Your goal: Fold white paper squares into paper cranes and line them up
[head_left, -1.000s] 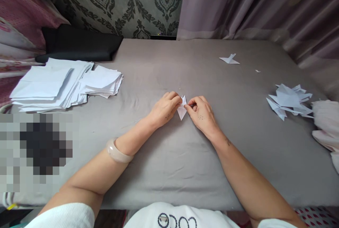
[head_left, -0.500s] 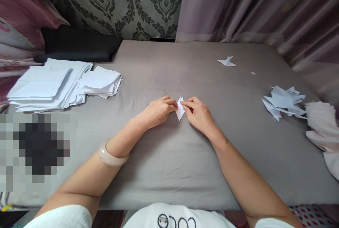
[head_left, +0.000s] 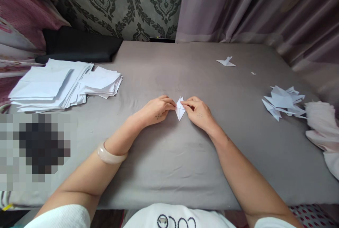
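A small folded piece of white paper (head_left: 180,113), diamond-shaped with two points at its top, lies between my hands at the middle of the grey cloth. My left hand (head_left: 159,110) has its fingers pressed together at the paper's left edge. From the other side, my right hand (head_left: 199,113) pinches the upper right edge between thumb and forefinger. The fingertips cover part of both edges. A creased line crosses the paper's middle.
Stacked white sheets (head_left: 39,85) and a smaller stack (head_left: 102,79) lie at left, before a black folded item (head_left: 79,46). A folded paper bird (head_left: 227,62) sits far right of centre. Several folded papers (head_left: 284,100) are heaped at right beside pale fabric (head_left: 320,118).
My left hand and forearm have shifted slightly left, the fingers now nearer the paper's outer edge. The right hand and the paper stay almost where they were.
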`<state>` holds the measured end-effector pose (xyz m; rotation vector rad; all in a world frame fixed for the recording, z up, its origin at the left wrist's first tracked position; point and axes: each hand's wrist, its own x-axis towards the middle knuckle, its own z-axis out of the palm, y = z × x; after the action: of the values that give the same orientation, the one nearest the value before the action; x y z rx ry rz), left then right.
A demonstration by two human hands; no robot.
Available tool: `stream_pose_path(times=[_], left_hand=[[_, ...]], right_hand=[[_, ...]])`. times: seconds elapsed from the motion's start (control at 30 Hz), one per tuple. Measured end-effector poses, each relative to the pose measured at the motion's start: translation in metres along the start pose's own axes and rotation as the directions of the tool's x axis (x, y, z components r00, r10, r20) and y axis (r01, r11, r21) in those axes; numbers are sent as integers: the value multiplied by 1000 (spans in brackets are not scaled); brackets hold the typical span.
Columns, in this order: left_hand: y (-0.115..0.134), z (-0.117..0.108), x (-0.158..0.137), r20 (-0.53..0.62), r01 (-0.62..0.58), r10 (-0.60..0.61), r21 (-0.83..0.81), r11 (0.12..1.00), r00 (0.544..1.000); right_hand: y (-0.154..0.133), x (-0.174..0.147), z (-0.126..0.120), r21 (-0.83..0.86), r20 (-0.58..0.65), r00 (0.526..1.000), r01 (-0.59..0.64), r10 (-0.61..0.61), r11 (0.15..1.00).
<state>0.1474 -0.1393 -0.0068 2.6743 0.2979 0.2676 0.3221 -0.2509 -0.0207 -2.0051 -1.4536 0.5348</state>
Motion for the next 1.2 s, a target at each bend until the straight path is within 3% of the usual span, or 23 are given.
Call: stream_pose_path(times=[0.2,0.37,0.57,0.87,1.2], left_hand=[[0,-3,-1,-3,-25,25,-12,1000,1000],[6,-3,-1,28,-34,31,94,995,999],[13,-1,1,67,-59,47,190,980,997],[16,8,3,51,-54,42,243,968,998],[23,13,2,76,-43,17,358,933,997]], right_hand=[[4,2,-10,142,79,997,9,-21,990],[4,0,-10,171,20,1000,2,-5,985],[5,-1,-1,129,-56,998,19,-12,991],[-3,-3,5,-85,-96,995,23,-31,996],[6,4,0,51,-31,999,36,-34,998]])
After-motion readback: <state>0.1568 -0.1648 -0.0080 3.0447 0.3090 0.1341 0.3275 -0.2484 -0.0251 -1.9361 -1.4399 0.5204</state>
